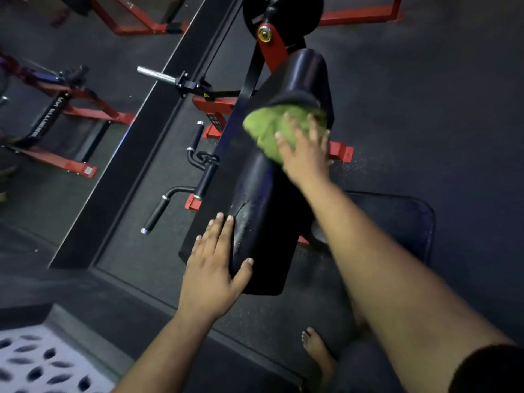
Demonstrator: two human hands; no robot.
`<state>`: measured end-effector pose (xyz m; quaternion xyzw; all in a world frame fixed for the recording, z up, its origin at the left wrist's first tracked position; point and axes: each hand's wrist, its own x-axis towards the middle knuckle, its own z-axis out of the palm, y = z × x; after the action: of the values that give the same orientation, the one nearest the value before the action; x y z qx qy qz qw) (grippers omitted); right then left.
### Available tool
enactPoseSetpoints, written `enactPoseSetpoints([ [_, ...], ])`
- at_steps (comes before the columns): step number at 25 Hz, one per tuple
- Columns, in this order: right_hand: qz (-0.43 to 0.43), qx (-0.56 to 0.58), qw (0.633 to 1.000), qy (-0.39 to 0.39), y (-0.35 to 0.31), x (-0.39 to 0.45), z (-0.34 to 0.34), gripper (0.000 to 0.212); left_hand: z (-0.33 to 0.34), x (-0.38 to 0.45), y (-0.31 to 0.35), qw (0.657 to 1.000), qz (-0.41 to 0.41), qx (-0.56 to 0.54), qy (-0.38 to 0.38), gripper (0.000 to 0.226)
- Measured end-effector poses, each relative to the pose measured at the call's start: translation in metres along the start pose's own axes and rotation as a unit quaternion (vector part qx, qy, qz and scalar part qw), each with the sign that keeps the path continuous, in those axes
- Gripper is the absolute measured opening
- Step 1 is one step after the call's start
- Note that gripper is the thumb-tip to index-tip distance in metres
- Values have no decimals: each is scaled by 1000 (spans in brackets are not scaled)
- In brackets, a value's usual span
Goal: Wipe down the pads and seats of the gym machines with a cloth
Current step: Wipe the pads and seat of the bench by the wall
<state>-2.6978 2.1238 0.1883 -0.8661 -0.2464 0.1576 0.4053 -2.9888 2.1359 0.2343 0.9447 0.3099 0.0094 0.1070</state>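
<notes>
Currently, the long black pad [263, 211] of the machine runs diagonally from the lower centre toward the upper right, with dark speckled rubber floor [425, 95] showing along both of its long edges. The green cloth [269, 131] lies on the upper part of the pad, just below the cylindrical black roller pad [306, 72]. The right hand [306, 154] presses flat on the cloth, fingers straight and spread; the cloth is blurred. The left hand [212, 270] rests on the pad's lower left edge, fingers extended, thumb laid across the pad face. The pad covering is smooth, slightly glossy, and shows a crack and scuffing near the left fingertips. A second flat black seat [408, 222] sits right of the pad, partly behind the right forearm. Left of the pad, black foam-gripped handles [156, 214] with chrome end caps project over the floor. Red steel frame members [340, 151] anchor at floor level. A bare foot [317, 353] stands on the floor below the pad.
</notes>
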Motion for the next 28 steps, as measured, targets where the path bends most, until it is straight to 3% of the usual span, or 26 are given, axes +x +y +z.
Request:
enactPoseSetpoints([
  [4,-8,47,999,-24,-2,4,-3,56,3,-3,-1,999,-9,-33,42,81],
  [7,-61,89,994,-2,-2,-99,19,58,4,-2,2,998,3,-32,50,82],
  [10,-48,111,993,-9,4,-177,35,60,4,-4,2,999,10,-8,50,81],
  [14,-25,-4,1000,-1,-19,-108,20,62,5,-3,3,999,8,10,45,84],
  [18,-2,-24,997,-78,-43,-48,5,61,5,-1,1,999,-4,-9,42,87],
  [23,-117,40,991,-49,-11,-127,28,68,7,-7,8,993,-35,-37,111,76],
  [28,-94,73,992,-34,9,-177,42,74,21,-39,22,968,-131,-138,162,60],
])
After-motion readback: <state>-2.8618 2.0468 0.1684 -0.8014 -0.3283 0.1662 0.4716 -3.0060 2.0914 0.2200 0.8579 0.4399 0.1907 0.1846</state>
